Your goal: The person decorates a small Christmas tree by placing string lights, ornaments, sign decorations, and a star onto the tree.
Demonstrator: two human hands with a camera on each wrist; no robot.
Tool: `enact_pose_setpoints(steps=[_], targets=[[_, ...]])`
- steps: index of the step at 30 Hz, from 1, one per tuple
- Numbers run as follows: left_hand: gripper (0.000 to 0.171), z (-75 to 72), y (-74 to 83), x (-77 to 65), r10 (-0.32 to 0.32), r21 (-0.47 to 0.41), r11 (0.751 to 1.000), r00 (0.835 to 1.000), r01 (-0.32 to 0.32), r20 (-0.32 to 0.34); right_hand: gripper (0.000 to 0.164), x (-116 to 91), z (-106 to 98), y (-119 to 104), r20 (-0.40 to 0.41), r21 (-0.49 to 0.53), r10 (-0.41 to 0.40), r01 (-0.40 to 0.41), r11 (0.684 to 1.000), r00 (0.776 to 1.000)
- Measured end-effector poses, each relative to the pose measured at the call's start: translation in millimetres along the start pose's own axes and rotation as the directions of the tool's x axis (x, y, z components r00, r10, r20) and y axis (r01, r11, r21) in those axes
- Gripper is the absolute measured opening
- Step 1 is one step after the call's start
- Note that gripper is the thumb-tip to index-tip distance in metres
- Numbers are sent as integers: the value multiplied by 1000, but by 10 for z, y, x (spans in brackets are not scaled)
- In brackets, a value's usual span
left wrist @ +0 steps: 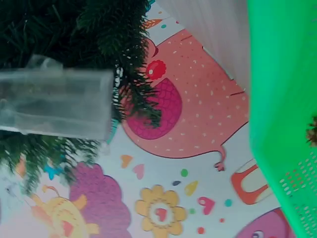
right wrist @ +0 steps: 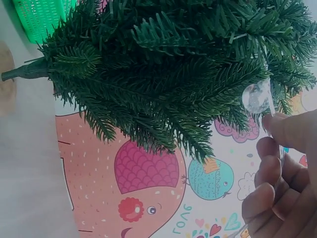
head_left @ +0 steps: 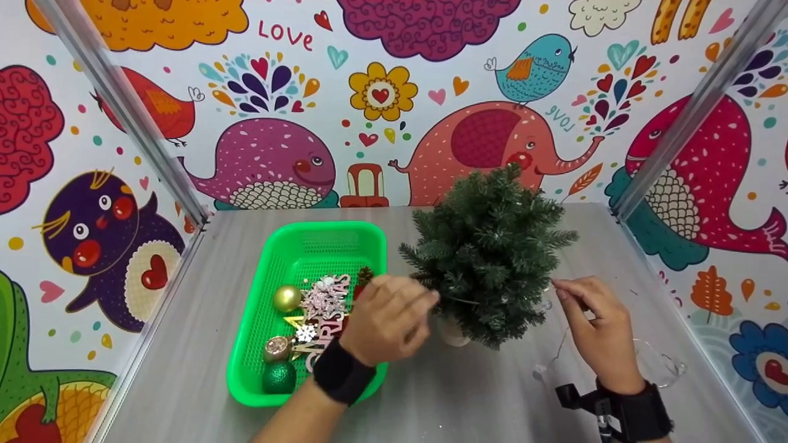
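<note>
A small artificial Christmas tree (head_left: 492, 252) with dense green branches stands at centre right on a pale round base (head_left: 454, 332). My right hand (head_left: 600, 329) pinches a thin clear string of lights (right wrist: 268, 84) between thumb and fingertips at the tree's right side, with a clear round bulb (right wrist: 255, 98) just above them. Fingers bent, my left hand (head_left: 391, 320) is at the tree's lower left branches, over the basket's right edge; what its fingers hold is hidden. In the left wrist view, a blurred translucent box (left wrist: 54, 104) overlaps the branches.
A green plastic basket (head_left: 246, 320) on the left contains gold, brown and green baubles, a pink glittery Christmas sign (head_left: 326, 301), a white snowflake (head_left: 306, 333) and a pine cone (head_left: 365, 275). Loose clear wire (head_left: 674, 369) lies by my right wrist. Patterned panels enclose the table (head_left: 184, 344).
</note>
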State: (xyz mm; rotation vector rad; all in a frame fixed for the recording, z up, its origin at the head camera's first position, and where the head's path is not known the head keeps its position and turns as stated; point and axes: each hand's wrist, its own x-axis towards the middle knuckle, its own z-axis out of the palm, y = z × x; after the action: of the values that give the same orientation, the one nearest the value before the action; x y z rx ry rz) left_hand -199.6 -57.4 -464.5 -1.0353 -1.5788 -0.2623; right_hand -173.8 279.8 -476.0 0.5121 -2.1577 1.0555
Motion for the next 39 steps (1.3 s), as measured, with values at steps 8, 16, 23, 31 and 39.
enact_pose_setpoints(steps=[8,16,23,31,39], targets=[[11,126,565,588,315,31,949,946,-313,-80,42,-64,73,2,-3,28,-20,20,999,1000],[22,419,1099,920,201,123,967,965,-223,168,47,-98,81,40,44,179,-118,108,978,992],[32,803,1291,971,-82,398,908,877,-130,473,32,-167,64,78,23,277,-52,44,960,998],[37,810,1179,968,-52,362,919,861,-158,507,35,-313,-49,95,132,225,97,-125,966,986],[26,700,1105,866,-48,295,945,832,-141,553,34,-485,-153,265,168,155,160,-186,970,973]])
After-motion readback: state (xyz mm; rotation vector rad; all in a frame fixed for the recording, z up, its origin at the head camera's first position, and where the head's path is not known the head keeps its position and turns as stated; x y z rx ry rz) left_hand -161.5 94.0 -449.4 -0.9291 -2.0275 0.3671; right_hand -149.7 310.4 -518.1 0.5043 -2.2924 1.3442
